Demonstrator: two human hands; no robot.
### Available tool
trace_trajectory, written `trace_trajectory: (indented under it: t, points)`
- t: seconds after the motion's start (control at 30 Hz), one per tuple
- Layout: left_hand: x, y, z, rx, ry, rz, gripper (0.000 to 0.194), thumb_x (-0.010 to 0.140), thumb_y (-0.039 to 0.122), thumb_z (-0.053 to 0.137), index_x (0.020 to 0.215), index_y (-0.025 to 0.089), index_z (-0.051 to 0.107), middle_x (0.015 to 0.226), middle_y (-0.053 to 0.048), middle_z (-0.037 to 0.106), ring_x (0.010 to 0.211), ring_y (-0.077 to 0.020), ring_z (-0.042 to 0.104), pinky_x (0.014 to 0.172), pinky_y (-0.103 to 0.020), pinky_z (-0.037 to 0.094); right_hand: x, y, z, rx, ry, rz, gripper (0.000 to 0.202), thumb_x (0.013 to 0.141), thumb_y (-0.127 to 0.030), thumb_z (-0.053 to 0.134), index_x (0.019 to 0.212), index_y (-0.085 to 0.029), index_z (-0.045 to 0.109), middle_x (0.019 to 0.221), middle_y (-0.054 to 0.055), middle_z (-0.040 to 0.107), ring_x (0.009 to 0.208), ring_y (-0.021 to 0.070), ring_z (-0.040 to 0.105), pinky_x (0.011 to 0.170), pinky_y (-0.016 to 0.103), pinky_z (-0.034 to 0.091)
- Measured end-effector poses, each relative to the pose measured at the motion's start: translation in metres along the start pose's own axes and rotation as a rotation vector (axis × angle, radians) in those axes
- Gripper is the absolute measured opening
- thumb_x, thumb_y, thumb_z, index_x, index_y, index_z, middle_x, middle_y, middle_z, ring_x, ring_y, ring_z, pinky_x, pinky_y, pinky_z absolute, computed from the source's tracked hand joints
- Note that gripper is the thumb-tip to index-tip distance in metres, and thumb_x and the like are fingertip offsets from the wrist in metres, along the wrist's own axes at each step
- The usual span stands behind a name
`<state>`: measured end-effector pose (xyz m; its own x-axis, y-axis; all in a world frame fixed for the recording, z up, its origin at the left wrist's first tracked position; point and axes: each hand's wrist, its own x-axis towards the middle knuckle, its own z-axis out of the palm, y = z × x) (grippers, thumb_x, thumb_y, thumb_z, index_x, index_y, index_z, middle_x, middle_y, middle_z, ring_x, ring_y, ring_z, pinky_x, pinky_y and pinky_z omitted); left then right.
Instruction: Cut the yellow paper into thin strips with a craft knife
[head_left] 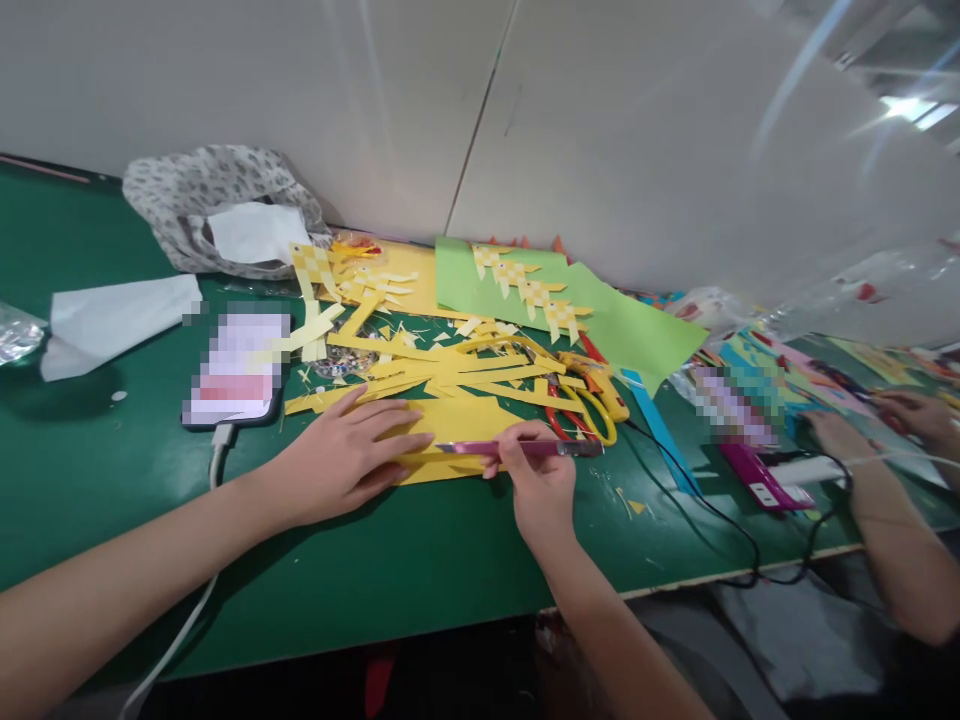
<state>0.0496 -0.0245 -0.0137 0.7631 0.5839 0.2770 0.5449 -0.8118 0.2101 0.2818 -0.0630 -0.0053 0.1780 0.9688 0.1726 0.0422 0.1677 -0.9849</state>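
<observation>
My left hand (352, 455) lies flat with its fingers spread over the left part of a yellow paper sheet (465, 420). In my right hand (536, 480) is a slim purple craft knife (480, 448), held level above the sheet's lower edge, its tip pointing left towards my left fingertips. Behind the sheet lies a loose pile of yellow paper strips (450, 368). Scissors with red and yellow handles (600, 415) and a yellow glue gun (596, 380) rest just right of the strips.
A phone (236, 370) with a white cable lies left. Behind are a patterned cloth bag (225, 165), green sheets (630, 320) and woven paper fish (536, 293). At right are a blue strip (660, 430), a black cord, a magenta box (757, 478) and another person's arms (892, 520).
</observation>
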Motion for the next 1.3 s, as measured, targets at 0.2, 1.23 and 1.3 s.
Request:
trace_trajectory:
  t: [0.2,1.23,1.3]
  points:
    - [0.0,0.0,0.001,0.01,-0.009,0.001,0.034,0.096,0.031,0.043,0.129,0.029,0.052,0.138,-0.006,0.053,0.126,-0.0243,0.047,0.108,-0.048,0.025,-0.006,-0.006,0.003,0.048,-0.092,0.137,0.02,0.077,-0.034,0.074,0.077,-0.02,0.06,0.065,0.0,0.071,0.056,0.0157,0.069,0.059,0.03,0.059]
    - [-0.001,0.0,0.001,-0.004,-0.012,-0.022,0.034,0.096,0.035,0.043,0.128,0.033,0.053,0.136,-0.003,0.055,0.125,-0.0243,0.049,0.107,-0.05,0.027,0.0,0.004,-0.014,-0.005,-0.06,0.204,0.028,0.066,-0.035,0.082,0.066,-0.02,0.059,0.059,0.001,0.072,0.055,0.0182,0.07,0.059,0.029,0.06]
    - [-0.001,-0.001,0.001,0.004,-0.02,-0.022,0.034,0.096,0.036,0.042,0.129,0.033,0.052,0.137,-0.003,0.054,0.126,-0.0244,0.048,0.107,-0.051,0.027,0.002,0.004,-0.02,-0.009,-0.051,0.206,0.031,0.063,-0.037,0.083,0.064,-0.02,0.058,0.058,0.0,0.071,0.053,0.018,0.07,0.057,0.029,0.06]
